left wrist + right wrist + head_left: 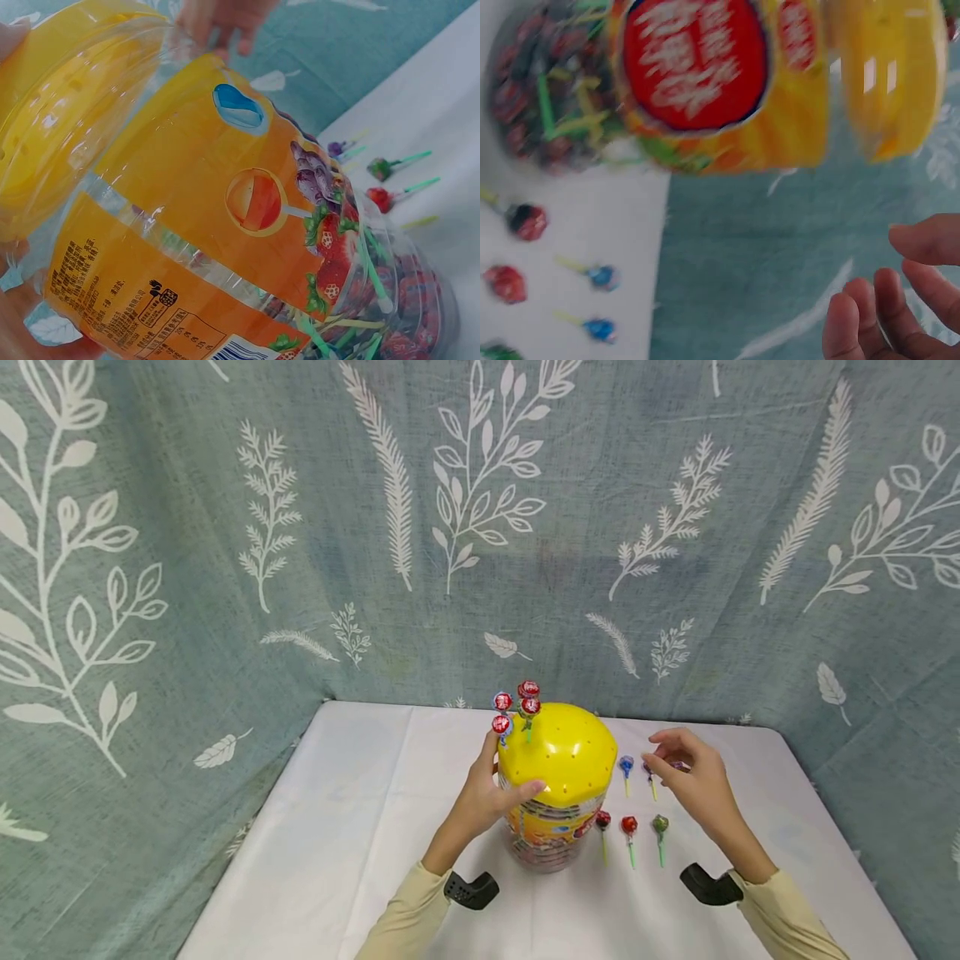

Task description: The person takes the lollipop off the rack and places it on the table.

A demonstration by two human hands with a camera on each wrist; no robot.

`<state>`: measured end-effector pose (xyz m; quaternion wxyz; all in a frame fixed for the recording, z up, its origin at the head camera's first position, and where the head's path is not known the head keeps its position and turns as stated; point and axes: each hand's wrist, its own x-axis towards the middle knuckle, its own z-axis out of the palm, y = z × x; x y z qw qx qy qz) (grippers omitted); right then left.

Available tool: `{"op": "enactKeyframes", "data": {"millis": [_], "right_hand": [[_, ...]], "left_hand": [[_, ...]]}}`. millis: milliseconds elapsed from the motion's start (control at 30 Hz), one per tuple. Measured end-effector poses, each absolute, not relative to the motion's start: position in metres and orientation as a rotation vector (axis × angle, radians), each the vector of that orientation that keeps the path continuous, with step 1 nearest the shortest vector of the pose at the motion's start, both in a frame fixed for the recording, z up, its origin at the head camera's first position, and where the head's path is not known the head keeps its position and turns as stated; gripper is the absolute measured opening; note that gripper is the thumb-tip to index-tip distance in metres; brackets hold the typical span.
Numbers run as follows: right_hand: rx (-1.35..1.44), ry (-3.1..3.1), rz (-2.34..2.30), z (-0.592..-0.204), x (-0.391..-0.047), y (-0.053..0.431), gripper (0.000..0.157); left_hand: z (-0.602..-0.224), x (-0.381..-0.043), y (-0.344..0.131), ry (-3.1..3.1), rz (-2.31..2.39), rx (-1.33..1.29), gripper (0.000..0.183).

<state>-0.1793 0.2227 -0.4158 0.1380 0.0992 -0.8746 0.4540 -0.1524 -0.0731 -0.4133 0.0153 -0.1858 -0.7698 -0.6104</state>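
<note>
A tall clear jar [546, 852] with an orange label [187, 187] and a yellow lid [558, 752] stands on the table. My left hand [480, 793] grips it by the lid's left side, thumb across the near edge. Several wrapped lollipops [529, 705] stick up from the lid's small holes at the left. Through the jar's lower wall, more lollipops [405, 300] show. To the right of the jar, my right hand [693, 772] hovers with bent fingers, nothing between thumb and fingertips in the right wrist view. It overlaps a purple lollipop [649, 768] in the head view.
Beside the jar on the white tabletop [360, 852] lie a blue lollipop [626, 764], a dark red one [603, 821], a red one [629, 827] and a green one [660, 825]. A leaf-patterned curtain [480, 610] encloses the table at the back and sides.
</note>
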Motion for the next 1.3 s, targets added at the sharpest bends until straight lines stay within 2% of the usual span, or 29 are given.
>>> {"op": "enactKeyframes", "data": {"millis": [333, 767, 1000, 1167, 1300], "right_hand": [[0.496, -2.307, 1.479, -0.349, -0.147, 0.173, 0.021], [0.702, -2.184, 1.682, -0.351, -0.165, 0.141, 0.025], [0.747, -2.201, 1.708, -0.352, -0.170, 0.117, 0.032], [0.793, -2.202, 1.729, -0.340, -0.166, 0.095, 0.041], [0.811, -2.203, 1.680, -0.330, -0.159, 0.082, 0.040]], "left_hand": [[-0.419, -0.151, -0.076, -2.396, -1.914, -0.556, 0.079], [-0.418, -0.151, -0.076, -2.409, -1.926, -0.556, 0.080], [-0.416, -0.152, -0.076, -2.431, -1.930, -0.543, 0.081], [-0.415, -0.151, -0.076, -2.419, -1.917, -0.548, 0.083], [-0.413, -0.151, -0.075, -2.400, -1.912, -0.571, 0.085]]}}
